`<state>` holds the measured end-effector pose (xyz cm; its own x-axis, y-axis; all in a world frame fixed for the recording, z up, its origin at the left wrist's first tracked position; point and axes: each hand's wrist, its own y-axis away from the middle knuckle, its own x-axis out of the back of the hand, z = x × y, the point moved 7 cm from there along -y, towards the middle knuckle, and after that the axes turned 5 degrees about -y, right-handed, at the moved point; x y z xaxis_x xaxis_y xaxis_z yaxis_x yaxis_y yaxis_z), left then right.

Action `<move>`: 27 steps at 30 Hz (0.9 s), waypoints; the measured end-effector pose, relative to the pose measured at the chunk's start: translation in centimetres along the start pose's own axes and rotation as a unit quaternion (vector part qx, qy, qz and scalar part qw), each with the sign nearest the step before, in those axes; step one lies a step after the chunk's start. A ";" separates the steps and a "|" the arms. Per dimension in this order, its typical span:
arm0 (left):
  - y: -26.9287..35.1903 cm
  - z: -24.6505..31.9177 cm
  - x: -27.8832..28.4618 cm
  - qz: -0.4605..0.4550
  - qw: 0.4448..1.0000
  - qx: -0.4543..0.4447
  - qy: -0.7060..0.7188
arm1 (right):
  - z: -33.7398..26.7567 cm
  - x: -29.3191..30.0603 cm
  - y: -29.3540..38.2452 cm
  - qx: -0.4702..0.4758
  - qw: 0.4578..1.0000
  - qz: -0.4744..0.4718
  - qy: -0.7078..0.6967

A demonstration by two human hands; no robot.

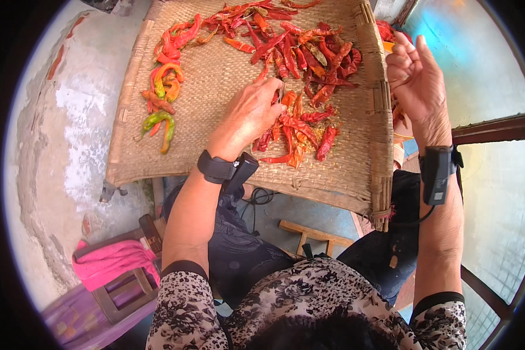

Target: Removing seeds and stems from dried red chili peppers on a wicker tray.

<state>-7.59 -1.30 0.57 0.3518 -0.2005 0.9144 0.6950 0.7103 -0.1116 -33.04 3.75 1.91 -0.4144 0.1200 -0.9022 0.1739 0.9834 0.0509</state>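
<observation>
A woven bamboo tray [210,87] lies before me with dried red chili peppers [284,52] heaped across its far and right parts. My left hand [253,109] is over its middle, thumb and fingers pinched around a dark red dried chili [274,98]. A grey, metal-looking edge shows beside that chili, too little to identify. Close to these fingers is a smaller group of chilies [299,127] among loose yellow seeds [317,133]. Beyond the tray's right rim my right hand [415,83] is raised palm up, thumb apart and fingers partly curled, with nothing visible in it.
Fresher red, orange and green peppers [164,92] line the tray's left side. Partly behind my right hand stands a container [403,127] with red chilies. Windows [494,183] border the right, a peeling wall [74,118] the left. A pink cloth [113,262] drapes over wooden furniture.
</observation>
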 end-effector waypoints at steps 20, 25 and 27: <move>-0.3 2.4 -1.4 0.025 0.995 -0.042 -0.087 | 9.4 -3.4 1.8 -0.094 0.776 -0.152 0.604; -1.2 2.4 -0.5 0.028 0.999 -0.002 -0.022 | 8.6 -3.0 1.6 -0.092 0.780 -0.124 0.606; -1.6 1.1 0.2 0.062 0.989 0.072 0.116 | 8.2 -3.2 1.4 -0.062 0.788 -0.123 0.600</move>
<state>-9.30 -1.71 1.36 0.5756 -0.2434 0.7806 0.5467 0.8245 -0.1460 -24.17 3.65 1.37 -0.9811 -0.1085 0.1602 -0.1022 0.9936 0.0470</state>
